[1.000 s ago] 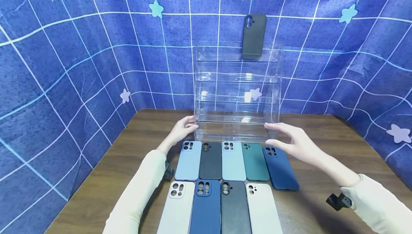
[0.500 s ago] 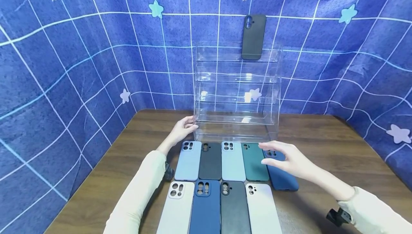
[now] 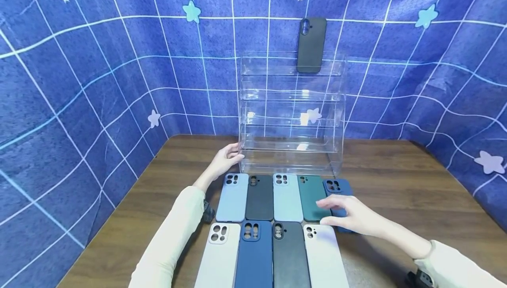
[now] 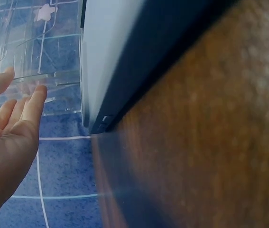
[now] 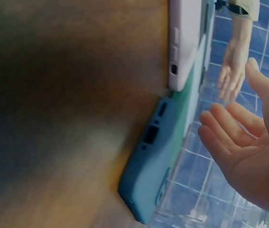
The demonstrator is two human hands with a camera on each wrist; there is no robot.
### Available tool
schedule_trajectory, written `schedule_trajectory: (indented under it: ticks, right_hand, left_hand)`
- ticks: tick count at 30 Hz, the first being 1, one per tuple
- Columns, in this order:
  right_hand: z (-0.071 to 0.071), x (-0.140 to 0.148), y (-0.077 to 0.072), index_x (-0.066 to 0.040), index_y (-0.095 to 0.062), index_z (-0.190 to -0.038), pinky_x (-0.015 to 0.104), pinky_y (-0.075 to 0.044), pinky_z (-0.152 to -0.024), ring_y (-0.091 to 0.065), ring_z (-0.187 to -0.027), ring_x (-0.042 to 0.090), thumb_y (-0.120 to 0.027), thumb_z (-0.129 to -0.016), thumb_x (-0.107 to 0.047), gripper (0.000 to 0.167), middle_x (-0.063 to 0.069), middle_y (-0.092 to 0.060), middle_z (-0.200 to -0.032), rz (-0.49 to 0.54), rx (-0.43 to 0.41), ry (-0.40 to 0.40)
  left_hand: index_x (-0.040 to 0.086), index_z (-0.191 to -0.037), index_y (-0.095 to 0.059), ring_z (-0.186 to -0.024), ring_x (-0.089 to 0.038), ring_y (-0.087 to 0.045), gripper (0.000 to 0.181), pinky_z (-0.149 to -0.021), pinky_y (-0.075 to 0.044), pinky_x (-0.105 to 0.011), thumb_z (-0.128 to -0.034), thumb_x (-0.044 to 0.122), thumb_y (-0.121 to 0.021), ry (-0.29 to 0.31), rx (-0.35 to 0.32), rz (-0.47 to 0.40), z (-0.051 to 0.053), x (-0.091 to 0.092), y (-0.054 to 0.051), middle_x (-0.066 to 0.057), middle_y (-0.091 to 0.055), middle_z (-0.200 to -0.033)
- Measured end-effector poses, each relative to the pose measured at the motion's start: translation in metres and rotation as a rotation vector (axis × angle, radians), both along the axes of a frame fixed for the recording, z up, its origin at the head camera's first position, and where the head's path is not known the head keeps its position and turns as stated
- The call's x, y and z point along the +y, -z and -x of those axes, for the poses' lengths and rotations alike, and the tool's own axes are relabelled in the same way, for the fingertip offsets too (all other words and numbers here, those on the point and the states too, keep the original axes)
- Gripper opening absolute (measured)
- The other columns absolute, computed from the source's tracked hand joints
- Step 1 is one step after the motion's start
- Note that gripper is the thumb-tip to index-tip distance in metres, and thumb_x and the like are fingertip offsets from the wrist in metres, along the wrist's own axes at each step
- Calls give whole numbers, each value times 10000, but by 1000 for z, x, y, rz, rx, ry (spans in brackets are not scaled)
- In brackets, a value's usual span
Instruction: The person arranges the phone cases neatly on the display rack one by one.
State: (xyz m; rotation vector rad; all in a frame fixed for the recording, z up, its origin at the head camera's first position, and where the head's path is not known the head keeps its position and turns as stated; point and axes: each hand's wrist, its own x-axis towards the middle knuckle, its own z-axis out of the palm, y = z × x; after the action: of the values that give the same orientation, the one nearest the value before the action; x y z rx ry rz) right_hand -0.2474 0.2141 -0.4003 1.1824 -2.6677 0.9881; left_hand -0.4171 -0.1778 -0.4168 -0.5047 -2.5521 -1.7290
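A clear tiered display rack (image 3: 291, 145) stands at the back of the table. My left hand (image 3: 223, 161) holds its lower left side, thumb in front and fingers behind the edge; the left wrist view shows these fingers (image 4: 35, 102) at the clear plastic. Hovering above the dark blue phone case (image 3: 337, 186) at the right end of the back row, my right hand (image 3: 354, 215) holds nothing, thumb and fingers spread apart. It partly hides that case. Left of it lies a green phone case (image 3: 313, 191); a white phone case (image 3: 325, 252) lies in front.
A black phone case (image 3: 311, 46) stands upright in the rack's top tier. Light blue cases (image 3: 231, 200) and a dark case (image 3: 259, 200) share the back row. In front lie another white case (image 3: 218, 257), a blue case (image 3: 253, 257) and a black case (image 3: 291, 257).
My right hand has left the rack's right side and come down toward me, over the blue and green phone cases. My left hand has stayed at the rack's left side.
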Motion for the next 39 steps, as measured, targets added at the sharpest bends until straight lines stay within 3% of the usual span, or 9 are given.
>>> schedule_trajectory:
  ticks: [7,14,22,32,39]
  right_hand:
    - [-1,0,11,-17,-635,-1123,311,-564,-794,-641,-943,205,-668,-872,-243,340,82,-681,-1068,-27,-29,-89]
    - [0,-2,16,-10,-669,-1058,228,-549,-657,-604,-782,112,-697,-848,-206,289,11,-656,-905,-15,58,-127]
    - [-1,-3,19,-23,-688,-1023,228,-555,-669,-605,-778,69,-718,-826,-233,289,-12,-653,-870,-34,16,-147]
    - [-3,-3,19,-16,-689,-1033,214,-544,-668,-574,-774,49,-733,-807,-257,333,-22,-635,-871,-63,-5,-142]
    - [-9,0,16,-18,-693,-1036,181,-492,-608,-506,-743,7,-743,-761,-379,456,-53,-603,-877,-120,-39,-65]
  left_hand:
    - [19,-1408,-367,-1227,-340,-503,561,-1044,-438,-421,-922,171,-601,-1,9,8,1,0,1,-221,-479,-1356]
    - [21,-1407,-370,-1226,-350,-502,556,-1044,-434,-438,-923,171,-599,12,12,-2,1,-1,2,-231,-476,-1359]
    - [31,-1418,-355,-1245,-343,-487,580,-1031,-451,-417,-923,200,-604,5,-12,7,-3,-1,-2,-219,-466,-1371]
    - [21,-1419,-349,-1242,-363,-484,579,-1048,-429,-446,-926,190,-600,3,-7,10,0,-3,1,-236,-460,-1373]
    - [17,-1415,-354,-1229,-347,-502,571,-1049,-431,-433,-926,185,-597,-3,-4,17,2,-1,2,-226,-470,-1366]
